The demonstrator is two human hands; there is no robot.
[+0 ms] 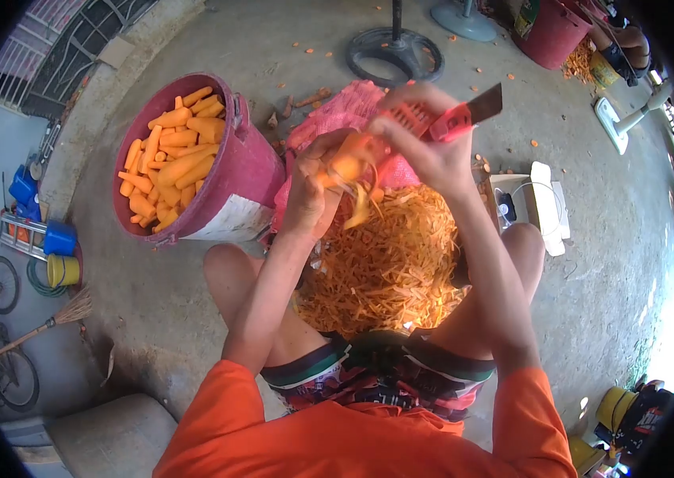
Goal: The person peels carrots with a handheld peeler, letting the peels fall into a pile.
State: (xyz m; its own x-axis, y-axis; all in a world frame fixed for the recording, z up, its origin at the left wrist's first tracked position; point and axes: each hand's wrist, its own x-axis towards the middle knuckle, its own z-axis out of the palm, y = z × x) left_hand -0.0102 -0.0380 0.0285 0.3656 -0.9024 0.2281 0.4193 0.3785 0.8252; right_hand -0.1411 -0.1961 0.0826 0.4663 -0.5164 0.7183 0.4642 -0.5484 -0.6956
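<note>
My left hand (310, 187) is wrapped around a carrot (346, 168), held up over a big heap of carrot peelings (384, 263) between my knees. Curled peel strips (359, 209) hang down from the carrot. My right hand (436, 151) grips a red-handled peeling knife (452, 125) close beside the carrot; its flat metal blade points up and to the right. Behind my hands lies a pink mesh sack (337, 115), partly covered by them. To the left a tilted maroon tub (253, 163) holds many peeled carrots (181, 159).
An open white box (540, 207) sits right of my knee. Ahead are a black round stand base (394, 56) and a red bucket (548, 36), near another person's leg (627, 44). Carrot bits dot the concrete floor. A broom (50, 319) and a bicycle (2, 327) are at left.
</note>
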